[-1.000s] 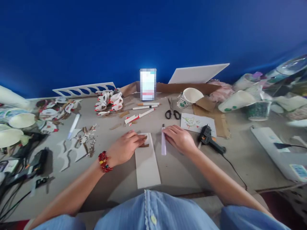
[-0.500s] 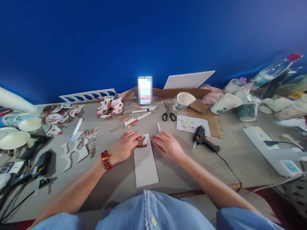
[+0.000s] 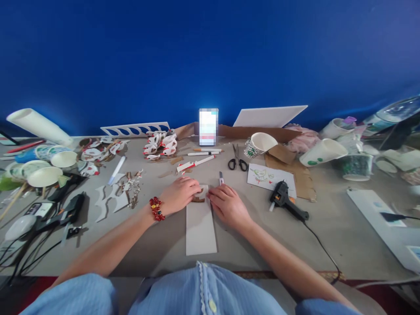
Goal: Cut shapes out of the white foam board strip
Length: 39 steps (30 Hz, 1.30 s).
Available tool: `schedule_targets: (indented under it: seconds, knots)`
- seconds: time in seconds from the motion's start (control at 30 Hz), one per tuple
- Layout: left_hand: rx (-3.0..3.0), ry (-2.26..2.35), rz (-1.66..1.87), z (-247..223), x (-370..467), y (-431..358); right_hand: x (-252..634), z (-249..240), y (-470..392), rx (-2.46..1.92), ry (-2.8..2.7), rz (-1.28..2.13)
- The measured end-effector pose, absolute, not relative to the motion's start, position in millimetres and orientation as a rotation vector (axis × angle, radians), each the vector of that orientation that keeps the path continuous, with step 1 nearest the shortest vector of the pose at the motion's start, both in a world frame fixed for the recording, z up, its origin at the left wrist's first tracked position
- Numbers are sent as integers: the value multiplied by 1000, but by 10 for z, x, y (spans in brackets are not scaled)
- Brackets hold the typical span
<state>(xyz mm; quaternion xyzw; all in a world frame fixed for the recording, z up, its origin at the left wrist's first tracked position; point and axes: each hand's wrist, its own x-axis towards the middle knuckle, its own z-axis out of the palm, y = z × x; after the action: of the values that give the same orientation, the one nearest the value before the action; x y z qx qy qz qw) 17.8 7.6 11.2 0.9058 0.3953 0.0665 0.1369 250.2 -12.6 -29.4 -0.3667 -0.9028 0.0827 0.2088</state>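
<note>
A long white board strip (image 3: 201,232) lies upright to my body in the middle of the table. On its far end rests a small curved brown cardboard piece (image 3: 198,199). My left hand (image 3: 182,193), with a red bead bracelet at the wrist, has its fingertips on this piece, pressing at its left side. My right hand (image 3: 229,204) is at the strip's right edge, fingers curled together; what is under them is hidden. Just beyond its fingers a craft knife (image 3: 221,178) points away from me, and whether the fingers hold it is unclear.
Black scissors (image 3: 237,163), pens (image 3: 205,153) and a lit phone (image 3: 208,127) are farther back. A glue gun (image 3: 287,199) with a cord lies right, near a drawing (image 3: 262,176) and paper cups (image 3: 260,143). White cutouts (image 3: 113,199) and painted pieces (image 3: 160,143) are left.
The view has shifted, so most things sit farther right in the picture. The right hand is closer to the craft knife, whose blade end now shows more upright. The left hand stays at the brown piece.
</note>
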Motion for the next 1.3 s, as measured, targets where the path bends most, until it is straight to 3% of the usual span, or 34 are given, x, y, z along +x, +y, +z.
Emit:
schedule_targets:
  seconds: [0.53,0.73,1.07,1.3]
  knots:
    - [2688,1147,271,298,35,-236,2510,-297,-128,-1017,-2492,293]
    - [2744,1132,158,142,266,-439,2502,-272,-129,-1009,-2487,295]
    - [2506,1420,461,-4,44,-785,2517,-327,-136,-1017,-2483,277]
    - [2455,1427,421,-142,53,-943,2518,-275,-150,-1014,-2451,313]
